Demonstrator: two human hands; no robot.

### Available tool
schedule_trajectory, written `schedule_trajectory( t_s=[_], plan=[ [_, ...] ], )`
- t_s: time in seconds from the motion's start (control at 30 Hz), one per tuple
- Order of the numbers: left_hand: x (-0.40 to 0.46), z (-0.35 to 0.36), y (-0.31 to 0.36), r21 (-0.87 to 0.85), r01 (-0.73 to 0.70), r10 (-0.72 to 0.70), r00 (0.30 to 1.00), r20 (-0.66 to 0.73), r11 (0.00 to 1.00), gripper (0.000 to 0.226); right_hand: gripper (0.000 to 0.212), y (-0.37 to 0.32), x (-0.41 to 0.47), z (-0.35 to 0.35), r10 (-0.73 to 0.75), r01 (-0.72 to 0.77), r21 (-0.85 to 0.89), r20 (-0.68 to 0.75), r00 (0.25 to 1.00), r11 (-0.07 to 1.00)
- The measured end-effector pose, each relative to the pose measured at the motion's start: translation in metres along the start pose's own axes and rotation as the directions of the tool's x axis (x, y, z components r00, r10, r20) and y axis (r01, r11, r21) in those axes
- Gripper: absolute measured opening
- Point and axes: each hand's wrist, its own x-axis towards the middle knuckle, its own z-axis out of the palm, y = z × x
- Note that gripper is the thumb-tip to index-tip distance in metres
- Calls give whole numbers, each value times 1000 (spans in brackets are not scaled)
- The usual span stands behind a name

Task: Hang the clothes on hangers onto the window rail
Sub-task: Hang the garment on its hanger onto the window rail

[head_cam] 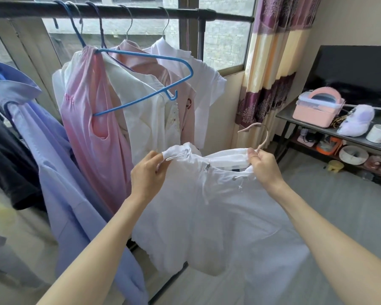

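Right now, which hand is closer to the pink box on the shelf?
The right hand. It pinches the white top by the pink hanger's neck, below and left of the pink box. The left hand grips the top's other shoulder, farther left.

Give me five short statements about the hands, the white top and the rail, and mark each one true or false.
1. Both hands grip the white top at its neckline. True: left hand, right hand.
2. The pink hanger already hooks over the rail. False: its hook is in the air, well below the rail.
3. A pink dress hangs on a blue hanger. True.
4. The curtain hangs left of the clothes. False: it hangs to their right.
5. The rail carries no garments. False: several hang from it.
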Motion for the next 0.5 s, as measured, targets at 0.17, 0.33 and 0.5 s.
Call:
schedule_trajectory(
  t_s=[0.17, 0.33, 0.5],
  plan=[
    [-13, 2, -2, -328, 267, -136, 919, 371, 906, 30, 39, 1, -3, 1, 7, 2, 74, -127, 992, 997],
    [-19, -1, 19, -459, 865, -372, 501, 781, 200, 38, 37, 2, -5, 3, 58, -31, 191, -139, 989, 981],
    [-24, 6, 30, -271, 755, -360, 554, 751, 597, 12, 36, 2, -6, 3, 24, 3, 197, -137, 990, 980]
  ],
)
